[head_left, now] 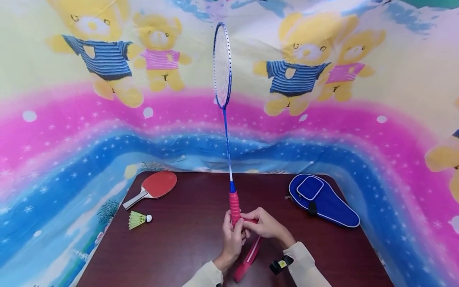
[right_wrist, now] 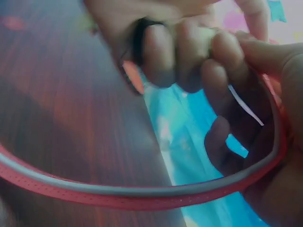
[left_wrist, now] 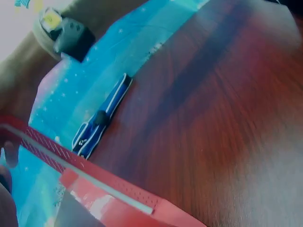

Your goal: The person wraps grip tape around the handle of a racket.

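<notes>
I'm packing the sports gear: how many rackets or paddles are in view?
2: a badminton racket, upright in the left hand, and a red table tennis paddle, at the far left of the table. Whether the blue case at right hides another cannot be seen.

Two pale-sleeved arms slant up and inward until the hands meet. The left hand points upward, fingers curled in a grip, thumb raised. The right hand comes in from the right, thumb and forefinger pinching. Its fingertips sit just beside the left thumb; whether they touch is unclear.
</notes>
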`<move>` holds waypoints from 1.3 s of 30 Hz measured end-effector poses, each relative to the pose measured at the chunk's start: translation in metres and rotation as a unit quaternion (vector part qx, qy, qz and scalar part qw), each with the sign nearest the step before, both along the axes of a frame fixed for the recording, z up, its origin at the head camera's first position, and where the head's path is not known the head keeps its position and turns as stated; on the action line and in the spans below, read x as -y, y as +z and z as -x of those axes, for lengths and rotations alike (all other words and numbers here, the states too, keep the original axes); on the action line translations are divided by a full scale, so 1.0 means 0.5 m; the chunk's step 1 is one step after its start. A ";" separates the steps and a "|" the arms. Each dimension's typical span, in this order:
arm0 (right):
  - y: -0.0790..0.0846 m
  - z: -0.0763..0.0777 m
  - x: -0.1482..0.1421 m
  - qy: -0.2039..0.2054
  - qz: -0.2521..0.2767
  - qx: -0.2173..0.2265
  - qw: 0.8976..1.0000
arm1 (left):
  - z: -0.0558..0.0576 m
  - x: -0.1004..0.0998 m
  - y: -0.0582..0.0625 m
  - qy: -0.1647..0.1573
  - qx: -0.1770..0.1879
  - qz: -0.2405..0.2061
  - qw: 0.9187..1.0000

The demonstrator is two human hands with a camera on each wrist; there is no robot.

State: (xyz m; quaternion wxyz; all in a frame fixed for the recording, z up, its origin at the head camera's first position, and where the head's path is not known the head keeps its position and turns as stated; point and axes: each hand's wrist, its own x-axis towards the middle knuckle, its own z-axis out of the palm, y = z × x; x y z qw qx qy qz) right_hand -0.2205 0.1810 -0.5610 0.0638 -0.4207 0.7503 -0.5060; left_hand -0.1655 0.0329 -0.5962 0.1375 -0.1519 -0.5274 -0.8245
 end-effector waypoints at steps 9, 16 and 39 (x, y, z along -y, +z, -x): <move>0.004 -0.003 -0.006 0.030 0.007 0.022 0.999 | 0.003 0.004 0.012 -0.086 0.073 -0.004 0.994; -0.013 -0.005 -0.020 -0.013 0.075 -0.002 0.997 | 0.011 0.005 0.015 -0.064 0.013 0.076 0.995; -0.003 0.001 -0.054 0.025 0.014 0.111 0.993 | 0.004 0.005 -0.002 -0.127 0.027 0.025 0.991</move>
